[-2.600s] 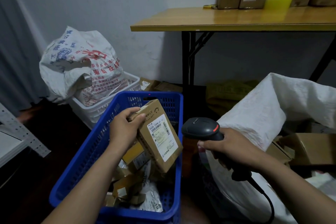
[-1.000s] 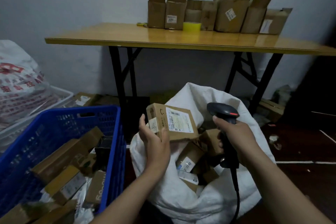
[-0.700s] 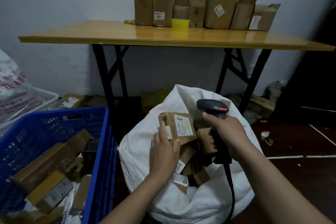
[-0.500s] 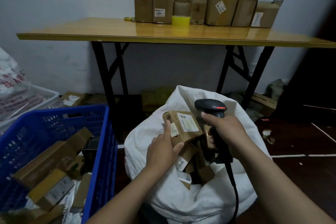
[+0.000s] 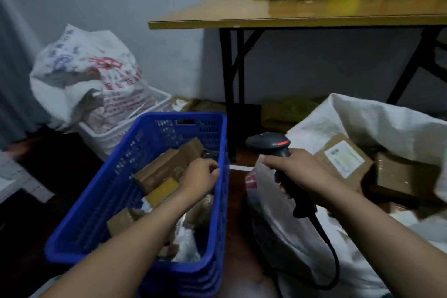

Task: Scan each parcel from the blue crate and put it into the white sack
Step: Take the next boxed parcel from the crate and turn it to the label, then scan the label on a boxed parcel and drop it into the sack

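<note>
Printed sack (image 5: 92, 73), seemingly stuffed, sits behind blue crate (image 5: 101, 196).

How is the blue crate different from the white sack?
The blue crate is stiff, with holey walls; the white sack is soft and crumpled. The left hand reaches into the crate, not the sack. Both hold brown parcels.

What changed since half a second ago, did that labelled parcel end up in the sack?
The left hand let go of the labelled parcel, which now lies in the white sack, and moved left into the blue crate, fingers curled over the parcels there; whether it grips one is unclear. The right hand still holds the scanner beside the sack.
</note>
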